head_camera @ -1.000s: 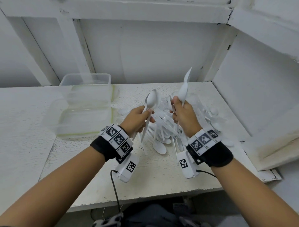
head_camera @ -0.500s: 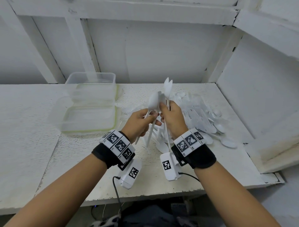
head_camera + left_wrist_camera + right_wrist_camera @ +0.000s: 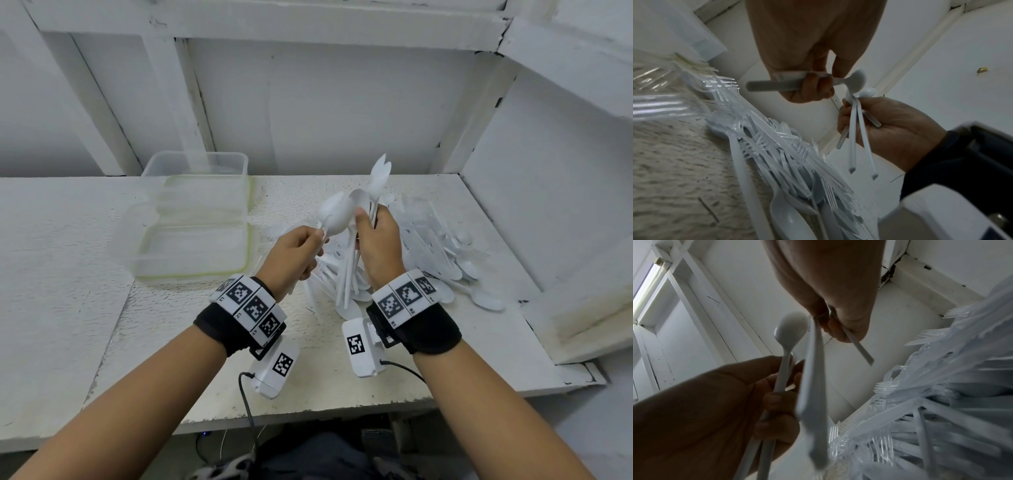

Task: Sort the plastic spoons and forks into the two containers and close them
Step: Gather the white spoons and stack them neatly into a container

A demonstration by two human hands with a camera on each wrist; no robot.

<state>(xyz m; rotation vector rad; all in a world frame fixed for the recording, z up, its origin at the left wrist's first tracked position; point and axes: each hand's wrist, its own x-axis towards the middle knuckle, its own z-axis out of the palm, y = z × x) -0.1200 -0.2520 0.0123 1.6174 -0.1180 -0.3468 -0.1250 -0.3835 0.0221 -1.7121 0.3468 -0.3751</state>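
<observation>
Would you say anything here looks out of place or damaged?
Nothing looks damaged. The cutlery pile lies loose and jumbled on the white table with forks and spoons mixed, while the clear containers seem to hold none. Each hand grips utensils.

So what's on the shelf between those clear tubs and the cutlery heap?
In the head view, only bare shelf separates the containers from the heap.

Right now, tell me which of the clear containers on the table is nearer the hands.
The front clear container, the one with the green-edged rim, is nearer the left hand; the other container stands behind it by the wall.
</observation>
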